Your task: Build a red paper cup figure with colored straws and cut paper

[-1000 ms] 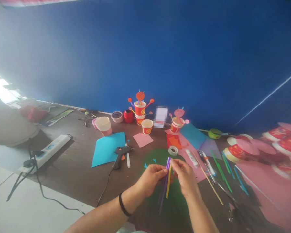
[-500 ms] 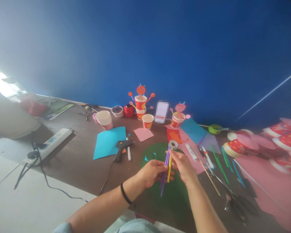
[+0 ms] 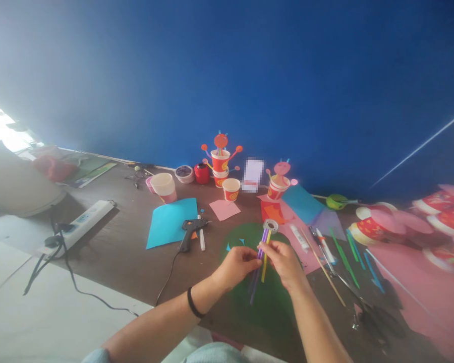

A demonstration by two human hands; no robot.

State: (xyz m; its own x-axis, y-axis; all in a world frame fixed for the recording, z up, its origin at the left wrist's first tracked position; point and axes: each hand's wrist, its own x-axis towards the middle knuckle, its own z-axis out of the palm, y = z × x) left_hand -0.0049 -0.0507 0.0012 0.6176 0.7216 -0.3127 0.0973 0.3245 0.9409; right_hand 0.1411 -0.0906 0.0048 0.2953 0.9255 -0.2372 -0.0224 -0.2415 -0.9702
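Observation:
Purple straws (image 3: 254,287) and a yellow straw (image 3: 265,269) are held together over the round green mat (image 3: 234,234), slanting with their upper ends away from me. My left hand (image 3: 238,269) is closed, pinching the purple straws around their middle. Higher up, the thumb and fingers of my right hand (image 3: 283,262) close on the same bundle. Just beyond the straw tips lies a roll of clear tape (image 3: 271,226). Small blue paper scraps (image 3: 228,246) are on the mat, left of the straws.
A black glue gun (image 3: 191,229) rests partly on blue paper (image 3: 166,222), its cord running toward me. Red paper cups (image 3: 231,190) and cup figures (image 3: 220,160) stand behind. To the right are scissors (image 3: 371,312), a wooden stick (image 3: 325,269), markers and green straws (image 3: 343,257). A power strip (image 3: 83,224) lies left.
My right hand's fingers have shifted slightly down and left onto the purple straws. My left hand's fingers, seen behind the yellow straw before, have drawn back from it.

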